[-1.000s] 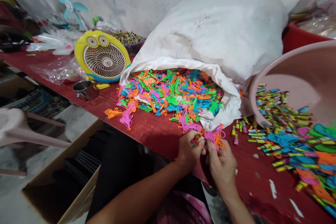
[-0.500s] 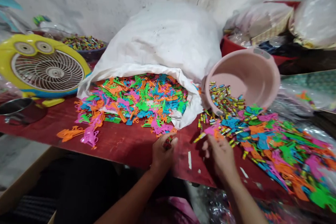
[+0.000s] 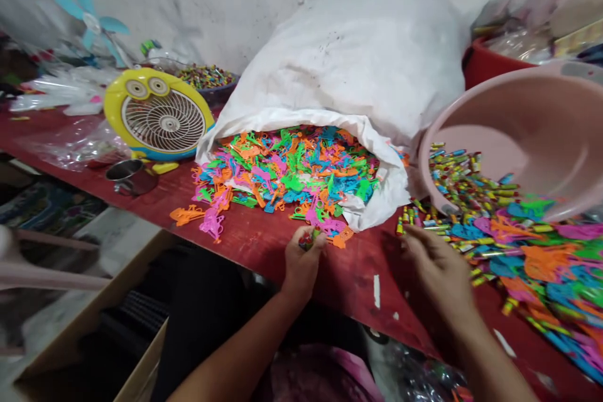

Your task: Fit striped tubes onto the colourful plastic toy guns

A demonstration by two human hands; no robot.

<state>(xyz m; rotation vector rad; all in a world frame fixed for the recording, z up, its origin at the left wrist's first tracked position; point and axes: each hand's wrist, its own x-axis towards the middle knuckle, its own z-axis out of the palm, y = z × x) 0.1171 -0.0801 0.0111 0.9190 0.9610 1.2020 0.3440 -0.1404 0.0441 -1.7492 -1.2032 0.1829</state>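
Note:
My left hand is closed around a few small tubes in shiny printed wrappers, red and green at their ends. It is over the red table, just in front of the plastic pieces spilling from the sack. My right hand, slightly blurred, has its fingers reaching forward and apart, with nothing visible in them. Its fingertips are near the loose yellow-wrapped tubes at the mouth of a tipped pink tub. Beside that hand lies a heap of flat coloured plastic pieces, several with tubes attached.
A white sack lies open, full of bright plastic pieces. Left of it stand a yellow fan, a metal cup and a bowl of tubes. A cardboard box sits below the table edge.
The view has swung left, so the table's things appear farther right. The pink and orange piece with a yellow tube at my right fingers no longer shows there. My left hand still holds tubes.

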